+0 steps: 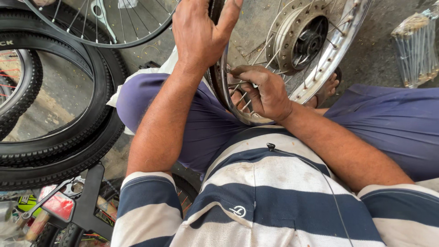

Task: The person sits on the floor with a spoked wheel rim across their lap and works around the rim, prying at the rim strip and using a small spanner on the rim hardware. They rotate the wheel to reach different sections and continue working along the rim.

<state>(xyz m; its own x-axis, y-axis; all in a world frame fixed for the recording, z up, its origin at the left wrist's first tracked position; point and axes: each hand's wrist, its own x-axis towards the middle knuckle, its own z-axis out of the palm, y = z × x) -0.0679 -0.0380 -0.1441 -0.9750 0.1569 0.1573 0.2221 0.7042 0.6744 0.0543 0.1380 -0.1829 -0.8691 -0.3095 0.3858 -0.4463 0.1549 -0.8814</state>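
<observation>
Spoked wheel (320,59) stands upright between the knees, centre-far. Left hand (201,32) clasps its rim from above, fingers curled closed. Right hand (265,91), lower and nearer, pinches a spoke (242,82) inside the rim.

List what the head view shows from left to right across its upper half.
Stacked black rubber tyres → the person's left hand gripping the rim → right hand at the thin steel spokes → shiny spoked metal wheel with a round hub → clear-wrapped bundle of loose spokes.
</observation>
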